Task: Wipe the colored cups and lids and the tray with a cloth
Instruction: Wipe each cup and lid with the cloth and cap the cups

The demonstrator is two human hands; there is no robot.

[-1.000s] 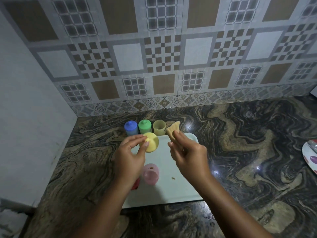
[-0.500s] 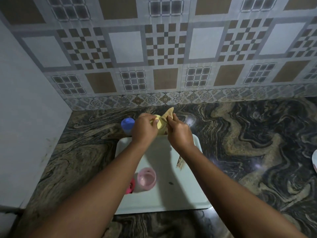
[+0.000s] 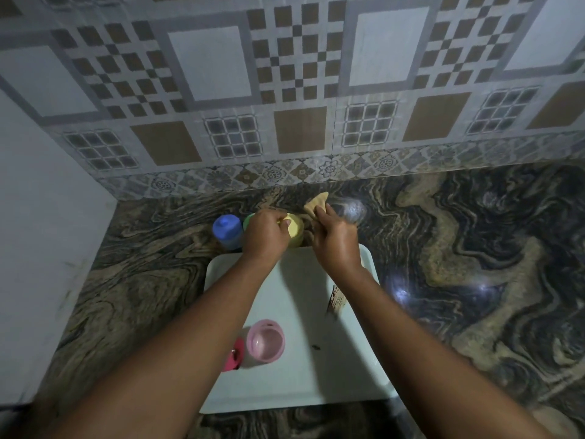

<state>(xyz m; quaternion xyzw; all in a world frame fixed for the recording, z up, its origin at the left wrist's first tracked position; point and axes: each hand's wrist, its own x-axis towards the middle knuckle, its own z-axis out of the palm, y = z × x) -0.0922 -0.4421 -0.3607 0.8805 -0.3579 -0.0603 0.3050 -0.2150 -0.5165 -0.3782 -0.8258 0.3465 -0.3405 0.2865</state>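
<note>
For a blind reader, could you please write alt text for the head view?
The left hand grips a yellow cup beyond a pale tray; the right hand holds a tan cloth beside it. A pink cup stands on the tray.

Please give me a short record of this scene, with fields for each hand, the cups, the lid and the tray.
left hand: holds the yellow cup, just past the tray's far edge
right hand: pinches the cloth beside that cup
other cups: blue cup and green cup on the counter; pink cup lidless on the tray
lid: red lid beside the pink cup
tray: pale, on the counter
</note>
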